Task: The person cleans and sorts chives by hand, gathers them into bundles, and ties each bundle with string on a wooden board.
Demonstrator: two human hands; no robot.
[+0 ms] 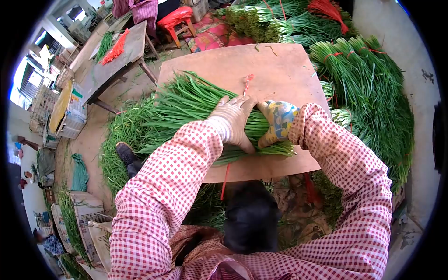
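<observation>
A bundle of long green stalks (pixel 186 102) lies across the tan board (pixel 280 65), its leafy tips to the left and cut ends to the right. My left hand (pixel 233 119), in a pale glove, is wrapped over the top of the bundle. Close beside it, my right hand (pixel 278 122), in a glove patterned blue and yellow, grips the bundle near the cut ends. A red tie (pixel 248 83) shows just beyond my left hand, and another red strip (pixel 226 181) hangs at the board's near edge.
Tied green bundles (pixel 364 93) are piled on the right, with more at the back. Loose greens (pixel 122 140) heap beside the board's left side. A dark table (pixel 116 63) holding red ties (pixel 115 49) stands back left, near a red stool (pixel 176 22). Crates (pixel 72 109) line the left.
</observation>
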